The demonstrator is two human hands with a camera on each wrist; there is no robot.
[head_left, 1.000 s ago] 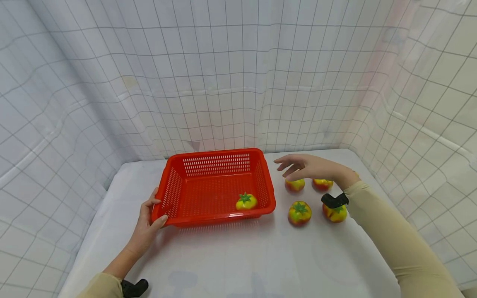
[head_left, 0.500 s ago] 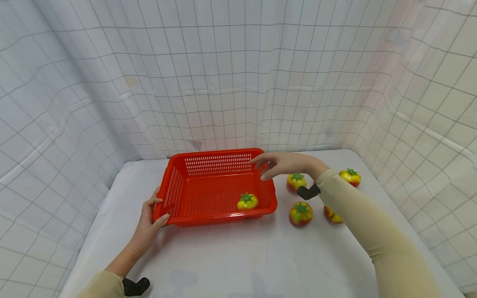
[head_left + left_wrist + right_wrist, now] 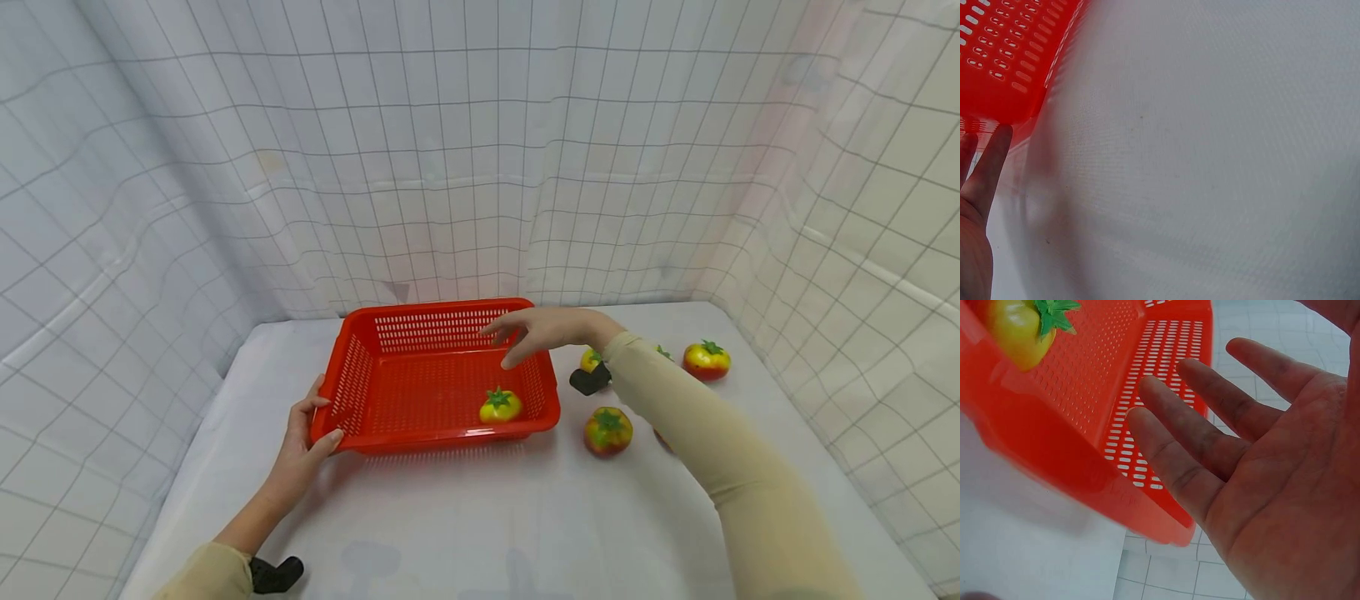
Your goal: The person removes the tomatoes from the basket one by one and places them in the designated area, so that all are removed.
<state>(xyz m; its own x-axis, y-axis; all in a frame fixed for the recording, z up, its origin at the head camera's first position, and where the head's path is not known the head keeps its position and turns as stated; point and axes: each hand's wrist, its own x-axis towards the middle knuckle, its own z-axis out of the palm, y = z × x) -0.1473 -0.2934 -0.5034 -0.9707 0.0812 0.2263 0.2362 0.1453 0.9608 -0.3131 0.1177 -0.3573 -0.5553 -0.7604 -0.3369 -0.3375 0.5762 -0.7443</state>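
Observation:
A red plastic basket (image 3: 435,442) with slotted walls stands on the white table. My left hand (image 3: 295,458) grips its near left corner, thumb on the front rim and fingers along the left side; in the left wrist view my left hand (image 3: 979,206) shows at the basket's corner (image 3: 1016,106). One yellow tomato-like fruit (image 3: 501,408) with a green leafy top lies inside, near the right front. Over the basket's right side hovers my right hand (image 3: 540,331), holding nothing. Its fingers are apart and slightly bent, as the right wrist view shows of the right hand (image 3: 1260,450).
Right of the basket lie several red-yellow fruits: one in front (image 3: 608,432), one at the far right (image 3: 707,360), others partly hidden by the right sleeve (image 3: 705,433). A white gridded curtain (image 3: 450,167) surrounds the table at the back and sides.
My right hand has moved left, from above the fruits on the right to over the basket, uncovering the far right fruit. The left hand keeps its grip on the basket corner.

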